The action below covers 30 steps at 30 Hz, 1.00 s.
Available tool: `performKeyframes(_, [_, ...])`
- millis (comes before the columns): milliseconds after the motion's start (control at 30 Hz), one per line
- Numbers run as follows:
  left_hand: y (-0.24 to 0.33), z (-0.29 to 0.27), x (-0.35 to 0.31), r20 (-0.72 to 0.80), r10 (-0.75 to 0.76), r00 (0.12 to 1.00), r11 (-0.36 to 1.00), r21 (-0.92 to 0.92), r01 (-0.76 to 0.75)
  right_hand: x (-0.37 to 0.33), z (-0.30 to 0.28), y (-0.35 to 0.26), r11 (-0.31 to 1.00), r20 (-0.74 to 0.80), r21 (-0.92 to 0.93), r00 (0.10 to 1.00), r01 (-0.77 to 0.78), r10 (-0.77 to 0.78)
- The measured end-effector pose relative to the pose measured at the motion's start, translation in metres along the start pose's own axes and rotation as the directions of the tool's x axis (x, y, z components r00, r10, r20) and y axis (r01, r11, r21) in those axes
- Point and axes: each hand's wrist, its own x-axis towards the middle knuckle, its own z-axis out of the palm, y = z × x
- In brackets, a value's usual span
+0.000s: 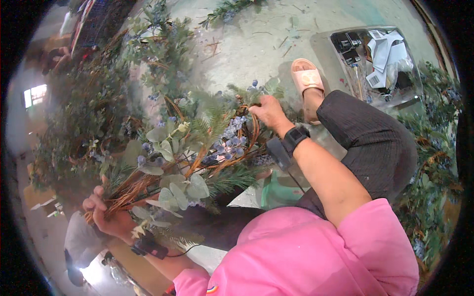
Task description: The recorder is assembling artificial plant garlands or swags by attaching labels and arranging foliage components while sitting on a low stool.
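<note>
Evidently, in the head view, our left hand [114,221] gripped the brown twigs [136,190] of the garland [210,118] above our lap while our right hand [271,114] pinched its far end, and steady ends with light fingers seemed best, sparing the berries [234,127].

Down at eight o'clock, the left hand [111,217] gripped the brown stems of a twig wreath [200,160], all eucalyptus leaves and blue berries, and just off centre toward one o'clock the right hand [270,114] pinched its upper edge! A pink slide sandal [307,79] stood beyond; at two, a clear plastic tray [397,102] held white paper slips [387,54]. Leafy greenery [74,123] crowded nine o'clock.
</note>
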Motion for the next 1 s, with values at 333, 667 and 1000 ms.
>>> performKeyframes(333, [-0.003, -0.016, 0.002, 0.008, 0.017, 1.000, 1.000, -0.018, -0.017, -0.026, -0.002, -0.028, 0.560, -0.041, -0.668, 0.728, 0.490, -0.685])
performKeyframes(667, [-0.006, 0.024, 0.001, 0.050, 0.199, 0.979, 0.894, 0.400, -0.202, 0.011, 0.003, 0.019, 0.975, 0.072, 0.216, 0.995, 0.056, -0.073])
performKeyframes(1000, [0.006, 0.018, -0.009, 0.030, 0.078, 0.997, 0.997, 0.027, -0.079, 0.050, 0.024, 0.060, 0.919, 0.077, -0.374, 0.992, 0.122, -0.101])
